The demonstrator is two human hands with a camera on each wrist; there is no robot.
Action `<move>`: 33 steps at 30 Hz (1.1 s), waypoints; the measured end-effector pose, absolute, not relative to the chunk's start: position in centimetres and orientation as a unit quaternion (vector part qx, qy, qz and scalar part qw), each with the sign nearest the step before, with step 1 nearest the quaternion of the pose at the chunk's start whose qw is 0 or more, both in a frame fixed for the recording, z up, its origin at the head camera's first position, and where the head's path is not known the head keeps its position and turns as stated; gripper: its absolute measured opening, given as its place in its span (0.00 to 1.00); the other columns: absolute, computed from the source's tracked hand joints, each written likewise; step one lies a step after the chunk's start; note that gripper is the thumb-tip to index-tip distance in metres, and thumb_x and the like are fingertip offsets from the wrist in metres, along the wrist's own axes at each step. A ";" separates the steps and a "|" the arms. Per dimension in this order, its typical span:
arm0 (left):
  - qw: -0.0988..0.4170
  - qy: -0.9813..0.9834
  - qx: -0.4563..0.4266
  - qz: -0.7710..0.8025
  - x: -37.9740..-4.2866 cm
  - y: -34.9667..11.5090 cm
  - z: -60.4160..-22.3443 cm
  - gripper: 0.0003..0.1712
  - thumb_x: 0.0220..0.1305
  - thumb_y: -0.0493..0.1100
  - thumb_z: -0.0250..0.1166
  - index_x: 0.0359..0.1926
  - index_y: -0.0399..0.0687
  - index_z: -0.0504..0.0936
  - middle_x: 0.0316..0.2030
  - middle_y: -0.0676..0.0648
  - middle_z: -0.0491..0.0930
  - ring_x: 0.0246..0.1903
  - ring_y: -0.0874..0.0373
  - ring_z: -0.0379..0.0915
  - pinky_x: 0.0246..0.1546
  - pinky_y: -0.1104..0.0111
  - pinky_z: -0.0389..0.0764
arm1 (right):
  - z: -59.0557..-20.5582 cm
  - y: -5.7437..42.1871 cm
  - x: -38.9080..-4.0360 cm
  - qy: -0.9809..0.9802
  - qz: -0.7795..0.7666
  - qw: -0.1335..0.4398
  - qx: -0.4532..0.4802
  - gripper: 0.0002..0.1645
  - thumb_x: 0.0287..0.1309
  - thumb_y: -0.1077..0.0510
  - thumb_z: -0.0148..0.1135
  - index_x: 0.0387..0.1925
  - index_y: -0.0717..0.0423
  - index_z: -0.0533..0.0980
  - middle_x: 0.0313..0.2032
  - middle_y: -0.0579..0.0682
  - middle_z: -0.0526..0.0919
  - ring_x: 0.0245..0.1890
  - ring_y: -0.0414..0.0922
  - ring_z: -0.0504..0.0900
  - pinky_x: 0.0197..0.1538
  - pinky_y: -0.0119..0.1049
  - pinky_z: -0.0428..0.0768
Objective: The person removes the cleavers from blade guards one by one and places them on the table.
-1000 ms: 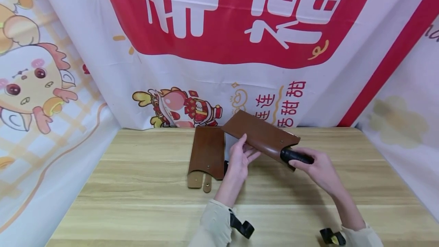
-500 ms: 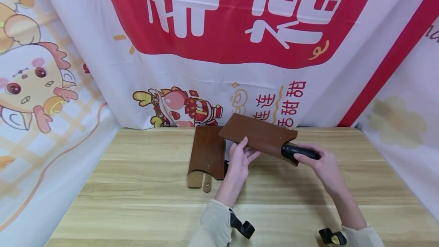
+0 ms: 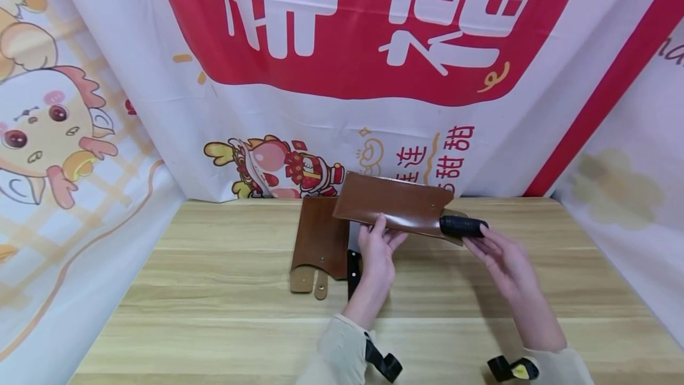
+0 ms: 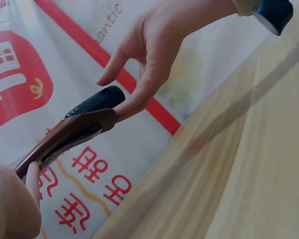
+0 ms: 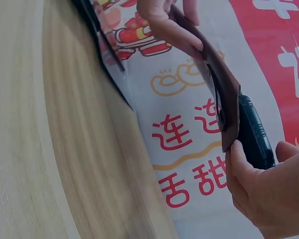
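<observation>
A brown leather knife sheath (image 3: pixel 392 199) is held up over the table, with a black knife handle (image 3: pixel 462 226) sticking out of its right end; any blade inside is hidden. My left hand (image 3: pixel 378 260) pinches the sheath's lower edge, thumb on the front and fingers beneath. Near the handle, my right hand (image 3: pixel 504 257) has its fingertips against the sheath's lower flap (image 4: pixel 107 120). Its thumb stands apart from the handle in the left wrist view. Behind my left hand lies a second brown sheath (image 3: pixel 320 236), flap and strap towards me, beside a black-handled knife (image 3: pixel 353 272).
The wood-grain table (image 3: pixel 224 314) ends at a printed white and red cloth (image 3: pixel 342 76) behind it. Similar cloth hangs at both sides. A black wrist strap (image 3: pixel 382 361) is on each sleeve.
The held sheath has swung nearer to level and its face has tilted towards me. My right hand has loosened from round the handle, and its fingers have moved under the flap.
</observation>
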State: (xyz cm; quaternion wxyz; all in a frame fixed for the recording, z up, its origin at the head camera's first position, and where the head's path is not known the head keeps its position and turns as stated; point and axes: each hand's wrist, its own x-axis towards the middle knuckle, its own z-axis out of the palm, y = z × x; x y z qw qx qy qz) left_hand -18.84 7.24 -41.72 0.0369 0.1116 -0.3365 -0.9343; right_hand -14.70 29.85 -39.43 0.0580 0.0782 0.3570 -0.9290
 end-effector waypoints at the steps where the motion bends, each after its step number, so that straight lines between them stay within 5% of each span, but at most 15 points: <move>1: 0.041 -0.335 0.111 -0.935 -18.7 7.4 -41.7 0.18 0.79 0.39 0.56 0.62 0.34 0.69 0.50 0.34 0.80 0.41 0.46 0.84 0.44 0.58 0.88 | -39.5 30.0 -14.7 0.336 -0.936 0.068 0.085 0.15 0.75 0.68 0.53 0.52 0.58 0.84 0.45 0.57 0.88 0.48 0.49 0.87 0.66 0.44 0.75; 4: 0.051 -0.330 0.107 -0.936 -18.2 7.9 -41.7 0.19 0.78 0.39 0.57 0.63 0.34 0.69 0.51 0.34 0.80 0.41 0.47 0.84 0.44 0.58 0.88 | -39.4 30.2 -14.8 0.285 -0.948 0.085 0.112 0.33 0.74 0.67 0.55 0.77 0.52 0.63 0.43 0.60 0.88 0.48 0.52 0.87 0.70 0.44 0.69; 7: 0.056 -0.323 0.110 -0.938 -17.8 8.3 -41.6 0.20 0.78 0.40 0.58 0.64 0.35 0.68 0.52 0.34 0.80 0.42 0.47 0.84 0.45 0.57 0.88 | -39.2 30.2 -15.0 0.257 -0.952 0.095 0.134 0.52 0.74 0.67 0.55 0.82 0.45 0.35 0.41 0.61 0.87 0.48 0.53 0.87 0.72 0.43 0.66; 20: 0.063 -0.327 0.105 -0.937 -15.8 10.0 -41.1 0.23 0.78 0.42 0.58 0.67 0.39 0.66 0.54 0.36 0.79 0.46 0.45 0.84 0.50 0.54 0.86 | -39.3 30.3 -15.3 0.189 -0.960 0.133 0.160 0.53 0.76 0.66 0.51 0.82 0.37 0.29 0.50 0.63 0.75 0.52 0.58 0.83 0.73 0.43 0.62; 33: 0.060 -0.337 0.114 -0.933 -15.8 9.6 -41.2 0.20 0.78 0.44 0.59 0.62 0.39 0.70 0.53 0.38 0.80 0.49 0.45 0.83 0.51 0.55 0.86 | -39.6 30.3 -15.5 0.162 -0.967 0.138 0.142 0.47 0.77 0.61 0.50 0.80 0.40 0.32 0.45 0.70 0.80 0.48 0.61 0.84 0.73 0.44 0.60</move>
